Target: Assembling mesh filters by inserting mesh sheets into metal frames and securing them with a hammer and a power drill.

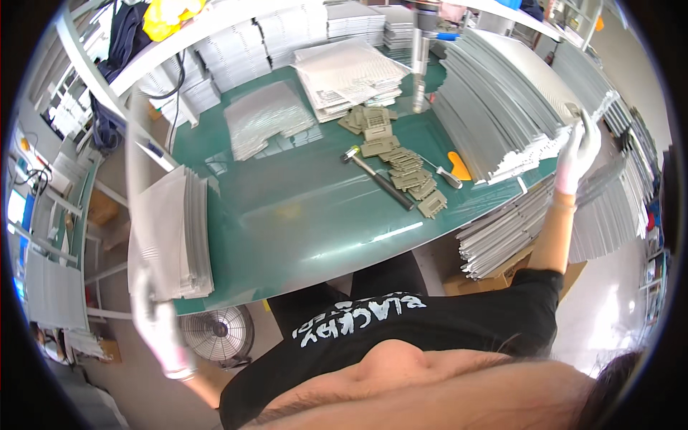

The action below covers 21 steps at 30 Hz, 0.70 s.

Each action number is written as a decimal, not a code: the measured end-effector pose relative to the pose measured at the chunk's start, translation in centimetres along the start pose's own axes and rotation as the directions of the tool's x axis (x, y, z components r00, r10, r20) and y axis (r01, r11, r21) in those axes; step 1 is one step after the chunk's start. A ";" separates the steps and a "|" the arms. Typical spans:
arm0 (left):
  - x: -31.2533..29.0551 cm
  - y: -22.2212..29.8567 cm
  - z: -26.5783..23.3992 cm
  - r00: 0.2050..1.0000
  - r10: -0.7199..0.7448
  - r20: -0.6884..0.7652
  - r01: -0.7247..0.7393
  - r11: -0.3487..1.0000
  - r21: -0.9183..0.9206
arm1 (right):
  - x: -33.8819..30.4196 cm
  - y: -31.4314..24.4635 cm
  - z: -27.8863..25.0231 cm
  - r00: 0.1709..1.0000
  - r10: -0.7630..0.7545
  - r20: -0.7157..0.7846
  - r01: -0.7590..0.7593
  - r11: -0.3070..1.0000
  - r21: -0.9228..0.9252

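My left hand (159, 333), in a white glove, is at the left table corner beside a stack of pale thin sheets (168, 236). It is blurred, but seems closed on the lower end of a thin pale sheet (133, 172) seen nearly edge-on. Over on the right, my gloved right hand (577, 154) reaches up with fingers stretched out and apart. Its fingertips are at the near right corner of a tall leaning stack of grey sheets (494, 107); no grip on a sheet shows.
On the green tabletop (287, 215) lie a hammer (380, 179), several olive-coloured flat plates (405, 168), a screwdriver (446, 174) and an orange scraper (459, 166). Clear sheets (269, 118) and white sheets (347, 72) lie behind. A hanging tool (421, 64) comes down nearby. A fan (217, 333) stands below.
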<state>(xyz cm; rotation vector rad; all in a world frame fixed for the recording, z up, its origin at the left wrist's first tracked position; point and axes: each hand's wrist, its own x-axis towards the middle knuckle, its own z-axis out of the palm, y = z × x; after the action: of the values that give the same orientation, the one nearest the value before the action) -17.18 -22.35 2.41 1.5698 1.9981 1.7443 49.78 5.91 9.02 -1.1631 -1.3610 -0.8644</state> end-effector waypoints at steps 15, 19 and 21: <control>5.8 -8.3 26.7 0.754 0.054 0.655 -0.279 0.928 0.246 | -27.0 -29.4 11.3 0.209 -0.652 0.729 0.009 0.746 0.666; 18.9 -17.4 31.3 0.888 0.027 0.460 -0.306 0.780 0.545 | -26.7 -30.3 11.4 0.201 -0.629 0.751 -0.008 0.765 0.644; 23.2 -22.6 32.9 0.953 -0.033 0.300 -0.192 0.701 0.686 | -26.4 -30.9 11.5 0.195 -0.649 0.735 -0.014 0.748 0.664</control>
<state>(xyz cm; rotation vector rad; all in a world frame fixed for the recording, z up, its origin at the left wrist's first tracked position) -22.27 20.44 -14.12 1.9666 2.6186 0.6476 14.99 4.70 -14.93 -0.8591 -2.7889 0.2022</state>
